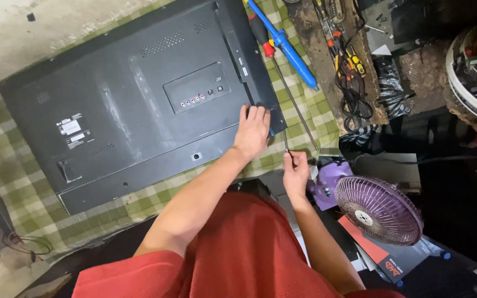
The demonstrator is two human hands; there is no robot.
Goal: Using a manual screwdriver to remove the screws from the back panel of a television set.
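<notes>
Fingers: left hand (252, 132) flat on one television (133, 105) — right hand (296, 174) grasping one thin tool (286, 144).

White rectangular labels (73, 131) on black television back (133, 83); red-black box (385, 259) under fan.

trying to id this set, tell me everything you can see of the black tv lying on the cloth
The flat television lies screen-down and slanted on a green checked cloth, its black plastic-looking back up. It shows vent slots, a recessed panel with round coloured sockets, white stickers, screw holes and dusty grey smears. The left hand rests flat on its lower right corner. The right hand is off it, holding a thin tool.
</notes>
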